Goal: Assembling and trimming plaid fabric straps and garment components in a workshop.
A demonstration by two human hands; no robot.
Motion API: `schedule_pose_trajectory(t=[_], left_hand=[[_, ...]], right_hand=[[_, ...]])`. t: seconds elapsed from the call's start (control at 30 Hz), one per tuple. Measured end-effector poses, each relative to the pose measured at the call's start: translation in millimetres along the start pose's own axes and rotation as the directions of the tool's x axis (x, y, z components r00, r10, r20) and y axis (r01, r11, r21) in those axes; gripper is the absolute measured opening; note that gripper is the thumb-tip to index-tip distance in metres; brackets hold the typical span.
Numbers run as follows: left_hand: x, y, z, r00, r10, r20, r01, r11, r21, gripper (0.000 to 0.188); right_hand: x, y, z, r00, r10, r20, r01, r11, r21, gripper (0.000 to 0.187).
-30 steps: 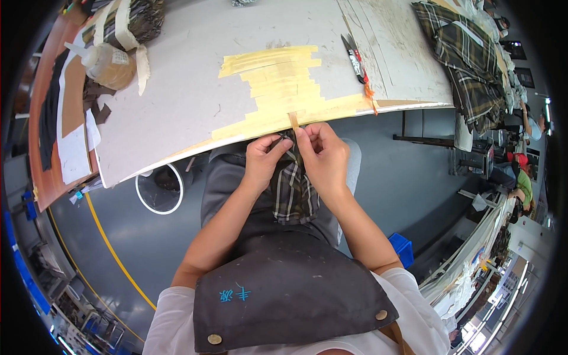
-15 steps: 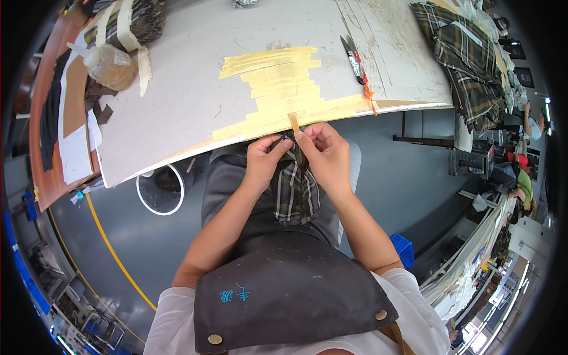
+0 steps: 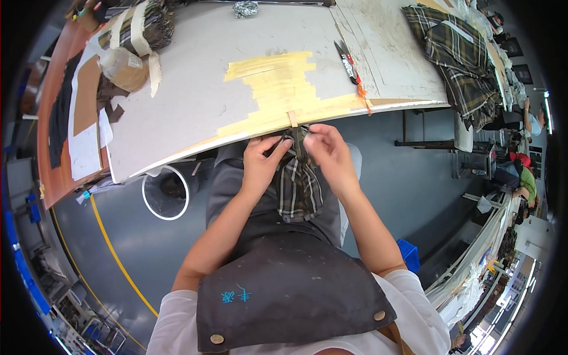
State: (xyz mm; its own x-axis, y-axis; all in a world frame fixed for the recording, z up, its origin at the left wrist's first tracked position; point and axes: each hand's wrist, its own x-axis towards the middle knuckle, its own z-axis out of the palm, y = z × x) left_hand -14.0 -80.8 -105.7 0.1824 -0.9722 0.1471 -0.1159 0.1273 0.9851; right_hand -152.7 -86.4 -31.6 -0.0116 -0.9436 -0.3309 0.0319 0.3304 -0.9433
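Note:
A piece of dark plaid fabric hangs below the table's front edge, over my lap. My left hand pinches its upper left side between thumb and fingers. Close to the fabric's upper right side is my right hand, thumb and forefinger apart, the fingertips slightly blurred; nothing shows between them. Between the hands, a narrow tan strip reaches from the table edge down to the top of the fabric. Yellow tape covers the board just beyond.
Thread snips with an orange tassel lie right of the tape. Folded plaid fabric hangs over the table's right end. At the left stand a glue bottle and a plaid bundle. A white-rimmed bin sits below the table.
My right hand has let go of the tan strip and moved slightly right and down. The left hand keeps its pinch on the fabric. The view has shifted a little.

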Motion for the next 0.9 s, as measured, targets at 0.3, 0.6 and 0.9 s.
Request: schedule_pose_trajectory(t=[0.3, 0.6, 0.9], left_hand=[[-37, 46, -21, 0.838, -0.473, 0.273, 0.523, 0.838, -0.152, 0.023], [-71, 70, -63, 0.432, -0.474, 0.768, 0.862, 0.466, -0.198, 0.018], [-84, 84, -57, 0.502, -0.147, 0.853, 0.863, 0.024, -0.504, 0.082]], right_hand=[[-61, 15, -31, 0.981, -0.187, 0.058, 0.195, 0.899, -0.393, 0.048], [-94, -20, -76, 0.941, -0.229, 0.247, 0.296, 0.913, -0.279, 0.021], [-90, -53, -61, 0.847, -0.314, 0.430, 0.460, 0.838, -0.293, 0.020]])
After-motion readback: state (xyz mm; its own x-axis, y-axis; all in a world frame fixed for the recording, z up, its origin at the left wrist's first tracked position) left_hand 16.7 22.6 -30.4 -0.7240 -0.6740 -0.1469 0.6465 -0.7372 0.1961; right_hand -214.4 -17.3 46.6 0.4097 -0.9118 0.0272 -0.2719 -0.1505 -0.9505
